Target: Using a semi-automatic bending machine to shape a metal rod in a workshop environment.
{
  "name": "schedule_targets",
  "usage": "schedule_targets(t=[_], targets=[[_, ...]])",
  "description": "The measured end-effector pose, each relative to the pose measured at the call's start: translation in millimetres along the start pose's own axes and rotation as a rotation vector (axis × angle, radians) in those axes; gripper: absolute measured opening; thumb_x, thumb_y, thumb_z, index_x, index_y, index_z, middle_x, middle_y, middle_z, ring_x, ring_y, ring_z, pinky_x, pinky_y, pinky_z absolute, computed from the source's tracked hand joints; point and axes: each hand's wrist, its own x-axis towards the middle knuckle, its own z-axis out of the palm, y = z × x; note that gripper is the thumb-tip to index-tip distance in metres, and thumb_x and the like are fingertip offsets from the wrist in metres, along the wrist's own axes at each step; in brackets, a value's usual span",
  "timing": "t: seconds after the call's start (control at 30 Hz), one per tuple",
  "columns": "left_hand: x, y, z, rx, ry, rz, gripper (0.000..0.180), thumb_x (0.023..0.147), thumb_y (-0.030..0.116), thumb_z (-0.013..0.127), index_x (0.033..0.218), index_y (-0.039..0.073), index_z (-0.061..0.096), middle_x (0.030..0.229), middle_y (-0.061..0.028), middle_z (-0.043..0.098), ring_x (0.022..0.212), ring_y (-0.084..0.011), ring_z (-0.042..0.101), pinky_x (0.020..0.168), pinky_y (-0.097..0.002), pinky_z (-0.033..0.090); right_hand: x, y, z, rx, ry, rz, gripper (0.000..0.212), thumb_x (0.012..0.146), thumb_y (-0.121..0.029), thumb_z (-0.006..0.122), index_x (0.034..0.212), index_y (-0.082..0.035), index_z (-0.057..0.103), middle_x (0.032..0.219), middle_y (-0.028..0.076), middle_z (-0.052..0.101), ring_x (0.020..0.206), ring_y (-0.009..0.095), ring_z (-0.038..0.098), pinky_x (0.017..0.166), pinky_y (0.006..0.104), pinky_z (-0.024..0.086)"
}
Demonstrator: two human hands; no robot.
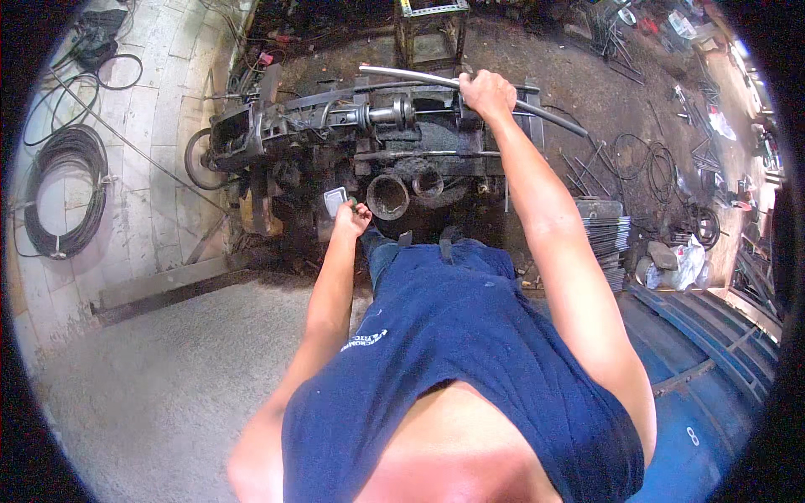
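Over the far side of a dark, greasy machine point(390, 113), my right hand point(489, 92) is wrapped round a long metal rod point(411, 76). The rod slants across the machine, bright on the left of my fist and greyer on the right. My left hand point(353, 220) is low at the machine's near side, fingers curled, beside a small pale rectangular plate or box point(334, 200). Something small and dark shows at those fingers, too small to name. Just right of that hand is a round, open-ended metal cylinder point(388, 197), with a smaller one point(428, 182) beside it.
A coil of dark wire point(63, 191) lies on the pale surface at left. To the right are a stack of thin metal pieces point(605, 239), plastic bags point(683, 261) and blue metal panels point(696, 386). A metal stand point(430, 33) is beyond the machine.
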Motion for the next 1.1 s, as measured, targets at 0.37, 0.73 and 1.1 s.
schedule_targets(t=[0.37, 0.73, 1.1], targets=[[2.7, -0.4, 0.2, 0.026, 0.001, 0.010, 0.032, 0.102, 0.031, 0.034, 0.079, 0.009, 0.037, 0.063, -0.0012, 0.039, 0.054, -0.0157, 0.038, 0.059, -0.0328, 0.037, -0.1, 0.5, -0.7, 0.012, 0.001, 0.000, 0.055, 0.085, -0.049, 0.046, 0.092, -0.001, 0.073, 0.097, 0.024, 0.069, 0.095, 0.038, 0.067, 0.086, 0.0449, 0.052], [6.9, 0.3, -4.0, 0.022, -0.032, 0.016, 0.028, 0.101, 0.030, 0.036, 0.082, 0.009, 0.036, 0.065, -0.0013, 0.040, 0.053, -0.0160, 0.039, 0.060, -0.0332, 0.038, -1.8, 0.9, -3.4, 0.003, 0.016, -0.001, 0.055, 0.085, -0.048, 0.046, 0.092, 0.000, 0.073, 0.097, 0.025, 0.069, 0.096, 0.038, 0.067, 0.086, 0.0450, 0.052], [9.5, 0.5, -4.6, -0.001, 0.015, -0.005, 0.027, 0.101, 0.029, 0.036, 0.083, 0.009, 0.036, 0.064, -0.0011, 0.039, 0.053, -0.0153, 0.037, 0.060, -0.0330, 0.037, -2.1, 3.4, -3.8, 0.013, 0.020, 0.011, 0.056, 0.084, -0.050, 0.049, 0.094, -0.001, 0.073, 0.097, 0.024, 0.069, 0.096, 0.037, 0.068, 0.085, 0.0442, 0.052]])
